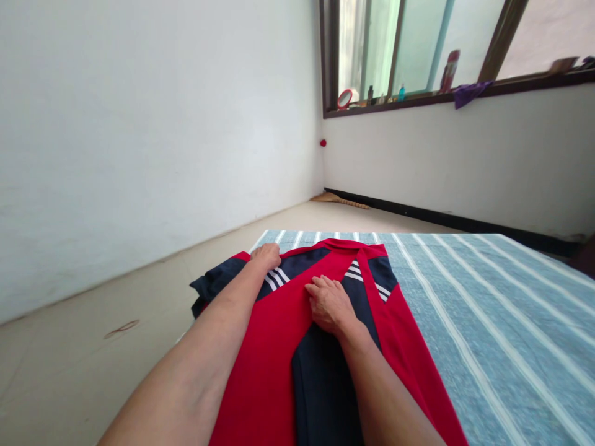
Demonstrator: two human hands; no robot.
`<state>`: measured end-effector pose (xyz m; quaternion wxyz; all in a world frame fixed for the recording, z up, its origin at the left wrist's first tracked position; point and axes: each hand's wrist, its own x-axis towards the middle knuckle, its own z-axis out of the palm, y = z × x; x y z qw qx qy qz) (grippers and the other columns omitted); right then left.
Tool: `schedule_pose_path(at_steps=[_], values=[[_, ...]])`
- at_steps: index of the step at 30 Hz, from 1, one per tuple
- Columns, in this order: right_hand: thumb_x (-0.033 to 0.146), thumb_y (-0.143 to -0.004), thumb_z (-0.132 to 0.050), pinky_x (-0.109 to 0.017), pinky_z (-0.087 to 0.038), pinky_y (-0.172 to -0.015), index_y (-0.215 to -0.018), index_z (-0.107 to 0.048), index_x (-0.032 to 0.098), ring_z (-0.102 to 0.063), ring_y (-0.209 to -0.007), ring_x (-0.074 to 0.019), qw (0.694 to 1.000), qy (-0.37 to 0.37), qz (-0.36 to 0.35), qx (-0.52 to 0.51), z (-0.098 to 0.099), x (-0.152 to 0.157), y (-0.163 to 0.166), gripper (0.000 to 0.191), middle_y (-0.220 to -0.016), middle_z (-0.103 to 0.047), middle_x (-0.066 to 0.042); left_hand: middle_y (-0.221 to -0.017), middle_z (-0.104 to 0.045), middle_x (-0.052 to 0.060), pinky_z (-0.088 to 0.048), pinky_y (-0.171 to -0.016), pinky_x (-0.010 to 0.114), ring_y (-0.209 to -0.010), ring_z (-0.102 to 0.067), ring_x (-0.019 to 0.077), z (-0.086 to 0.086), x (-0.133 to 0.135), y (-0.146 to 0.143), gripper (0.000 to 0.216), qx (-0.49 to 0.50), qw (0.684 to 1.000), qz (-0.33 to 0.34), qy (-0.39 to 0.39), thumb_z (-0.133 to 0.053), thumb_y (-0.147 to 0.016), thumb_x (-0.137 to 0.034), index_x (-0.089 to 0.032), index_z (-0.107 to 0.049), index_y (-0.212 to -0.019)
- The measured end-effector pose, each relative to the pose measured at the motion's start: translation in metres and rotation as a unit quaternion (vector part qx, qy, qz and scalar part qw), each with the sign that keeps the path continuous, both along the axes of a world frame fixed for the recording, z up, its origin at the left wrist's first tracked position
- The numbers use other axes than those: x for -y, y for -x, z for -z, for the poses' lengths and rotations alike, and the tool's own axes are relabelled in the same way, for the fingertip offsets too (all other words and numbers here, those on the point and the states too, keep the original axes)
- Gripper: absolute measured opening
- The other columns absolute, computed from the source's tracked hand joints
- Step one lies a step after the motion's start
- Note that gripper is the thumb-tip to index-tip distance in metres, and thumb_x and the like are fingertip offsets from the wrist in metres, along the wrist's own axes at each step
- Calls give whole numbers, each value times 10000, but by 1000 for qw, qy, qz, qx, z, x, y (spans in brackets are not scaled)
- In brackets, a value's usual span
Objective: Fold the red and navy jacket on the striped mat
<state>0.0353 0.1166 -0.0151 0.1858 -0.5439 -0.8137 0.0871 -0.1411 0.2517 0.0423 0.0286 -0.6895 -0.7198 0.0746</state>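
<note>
A red and navy sports shirt (pixel 274 347) with white stripes lies spread on a blue striped sheet (pixel 488 310). My left hand (pixel 266 255) rests at the shirt's far left shoulder, fingers curled on the fabric by the white stripes; whether it pinches the cloth I cannot tell. My right hand (pixel 329 303) lies palm down on the shirt's middle, fingers together, pressing a folded navy part against the red front. A navy sleeve (pixel 211 286) hangs off the sheet's left edge.
The sheet's left edge meets a beige floor (pixel 93 347) that runs to a white wall. A hand broom (pixel 337 199) lies in the far corner. A window sill (pixel 418 93) above holds bottles, a small red mirror and a purple cloth.
</note>
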Motion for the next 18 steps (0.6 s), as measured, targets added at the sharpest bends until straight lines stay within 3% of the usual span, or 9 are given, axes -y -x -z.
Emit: schedule_pose_path(at_steps=[13,18], values=[[270,-892,-388,-384,-276,-991,-1148,-571,264,-411,-1222,-228,1000,-27,3,-9,4,-1,0,315,-1276,-532,-47,-1127,-602,74,-498,-843,419,-990,-597,214,-5,2,10,258,-3,998,55,1,-581,-902,-324,-155,-591,-1097],[271,-897,-380,-389,-280,-986,-1135,-574,258,-414,-1225,-234,1000,-28,4,-13,5,-1,0,307,-1296,-522,-47,-1147,-593,78,-495,-848,420,-1011,-592,222,-6,2,12,291,6,998,27,-50,-566,-911,-332,-163,-566,-1148]])
